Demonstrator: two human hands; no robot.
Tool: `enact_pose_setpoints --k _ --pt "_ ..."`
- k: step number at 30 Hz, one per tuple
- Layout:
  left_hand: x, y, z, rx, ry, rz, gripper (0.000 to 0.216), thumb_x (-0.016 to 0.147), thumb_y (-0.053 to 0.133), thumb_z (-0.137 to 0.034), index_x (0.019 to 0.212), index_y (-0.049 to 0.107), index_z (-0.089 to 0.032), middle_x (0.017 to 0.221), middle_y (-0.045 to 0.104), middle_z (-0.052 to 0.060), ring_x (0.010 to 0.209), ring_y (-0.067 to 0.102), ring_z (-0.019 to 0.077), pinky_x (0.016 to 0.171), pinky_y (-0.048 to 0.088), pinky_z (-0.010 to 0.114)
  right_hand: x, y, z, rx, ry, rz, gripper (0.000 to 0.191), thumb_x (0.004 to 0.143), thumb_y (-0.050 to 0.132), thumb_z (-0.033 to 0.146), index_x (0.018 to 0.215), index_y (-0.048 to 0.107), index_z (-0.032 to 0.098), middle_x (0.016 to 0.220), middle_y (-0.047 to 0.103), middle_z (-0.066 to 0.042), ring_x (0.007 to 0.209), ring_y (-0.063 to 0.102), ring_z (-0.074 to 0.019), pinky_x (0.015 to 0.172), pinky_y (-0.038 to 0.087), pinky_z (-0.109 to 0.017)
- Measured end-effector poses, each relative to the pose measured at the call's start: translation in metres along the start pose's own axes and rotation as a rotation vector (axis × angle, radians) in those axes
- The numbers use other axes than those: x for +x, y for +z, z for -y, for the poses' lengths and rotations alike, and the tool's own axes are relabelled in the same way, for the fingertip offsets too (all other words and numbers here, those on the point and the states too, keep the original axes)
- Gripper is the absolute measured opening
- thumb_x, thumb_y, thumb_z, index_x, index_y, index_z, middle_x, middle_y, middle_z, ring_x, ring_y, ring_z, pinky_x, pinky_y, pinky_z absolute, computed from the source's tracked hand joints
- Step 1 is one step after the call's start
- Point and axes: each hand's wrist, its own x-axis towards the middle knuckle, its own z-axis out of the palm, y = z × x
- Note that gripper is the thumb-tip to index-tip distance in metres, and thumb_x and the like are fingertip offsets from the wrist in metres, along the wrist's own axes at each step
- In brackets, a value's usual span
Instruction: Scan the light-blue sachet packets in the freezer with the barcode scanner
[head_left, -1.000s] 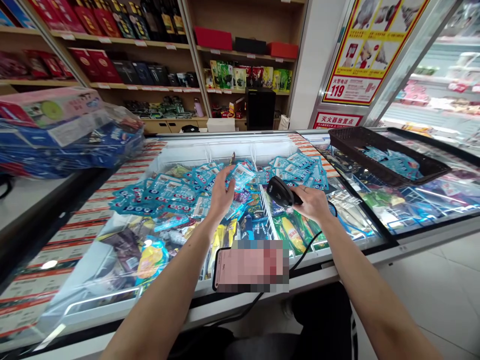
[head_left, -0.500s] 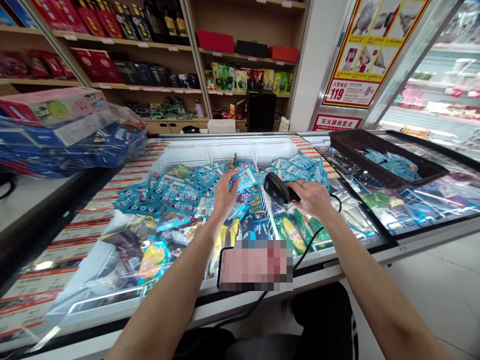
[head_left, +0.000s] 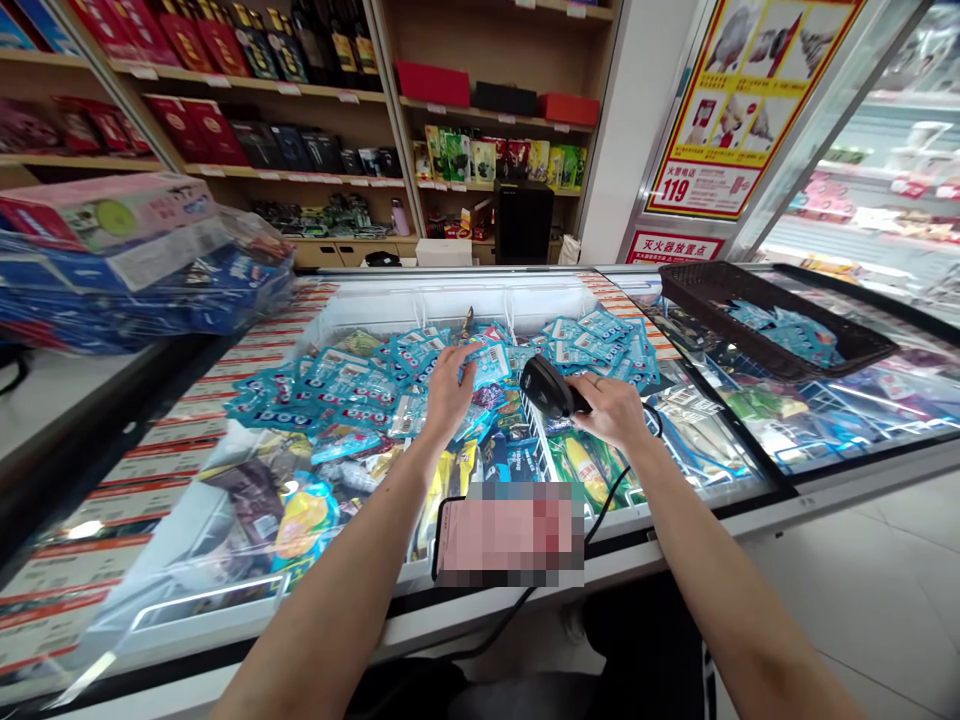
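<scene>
My left hand (head_left: pixel 452 388) has thumb and fingers closed on the left edge of a small light-blue packet (head_left: pixel 493 366) with white printing. In my right hand (head_left: pixel 613 408) is a black handheld barcode scanner (head_left: pixel 546 388), its head turned left toward that packet. The scanner's cable (head_left: pixel 616 490) runs down from behind the hand. More blue packets are spread in one pile (head_left: pixel 349 388) left of my left hand and another pile (head_left: pixel 600 338) behind the scanner. They lie on the glass top of a chest freezer (head_left: pixel 525 588).
A phone (head_left: pixel 487 540) with a blurred screen lies at the freezer's front edge. To the right, a dark brown basket (head_left: pixel 862 350) holds more blue packets. Plastic-wrapped boxes (head_left: pixel 112 260) are stacked at left. Stocked shelves (head_left: pixel 300 180) stand behind the freezer.
The scanner and my right hand have moved slightly left and down, closer to the packet. The packet in my left hand has tipped lower, while that hand has barely moved.
</scene>
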Motion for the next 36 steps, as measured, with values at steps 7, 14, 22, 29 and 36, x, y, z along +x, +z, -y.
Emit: enact_pose_setpoints --k 7,14,22,29,36 --pt "-0.0004 -0.0012 -0.0021 0.015 0.018 0.006 0.033 0.092 0.041 -0.028 0.122 0.056 -0.027 0.111 0.056 0.006 0.1 0.056 0.0188 0.092 0.045 0.036 -0.0024 0.004 0.0053 0.029 -0.009 -0.009 0.033 0.081 0.058 0.026 0.113 0.059 0.019 0.098 0.067 -0.007 0.081 0.061 -0.0196 0.072 0.041 -0.029" --pt "0.0003 -0.0004 -0.0042 0.014 0.05 0.003 0.031 0.092 0.042 -0.027 0.118 0.058 -0.026 0.111 0.057 0.006 0.105 0.055 0.0191 0.095 0.043 0.036 -0.0013 0.0061 0.0056 0.04 -0.022 0.006 0.032 0.082 0.059 0.029 0.112 0.059 0.02 0.094 0.067 -0.006 0.078 0.061 -0.0197 0.069 0.041 -0.03" --pt "0.0003 0.0001 -0.0066 0.015 0.066 0.008 0.031 0.092 0.041 -0.026 0.118 0.058 -0.026 0.111 0.057 0.005 0.104 0.055 0.0184 0.094 0.043 0.035 -0.0005 0.0035 0.0052 0.051 -0.02 0.01 0.033 0.083 0.059 0.03 0.113 0.058 0.019 0.095 0.067 -0.006 0.078 0.061 -0.0194 0.069 0.04 -0.03" --pt "0.0006 -0.0002 -0.0069 0.038 0.057 0.023 0.032 0.093 0.039 -0.028 0.119 0.057 -0.025 0.112 0.057 0.006 0.104 0.055 0.0192 0.093 0.044 0.036 0.0006 0.0011 0.007 0.038 -0.016 0.054 0.034 0.084 0.058 0.035 0.115 0.058 0.019 0.093 0.067 -0.006 0.078 0.06 -0.0196 0.068 0.039 -0.03" --pt "0.0009 0.0003 -0.0049 0.037 0.066 0.022 0.032 0.093 0.039 -0.027 0.119 0.057 -0.025 0.112 0.057 0.006 0.106 0.054 0.0189 0.095 0.043 0.036 -0.0004 0.0025 0.0065 0.03 -0.024 0.053 0.033 0.084 0.059 0.035 0.114 0.058 0.019 0.094 0.067 -0.006 0.077 0.06 -0.019 0.068 0.038 -0.029"
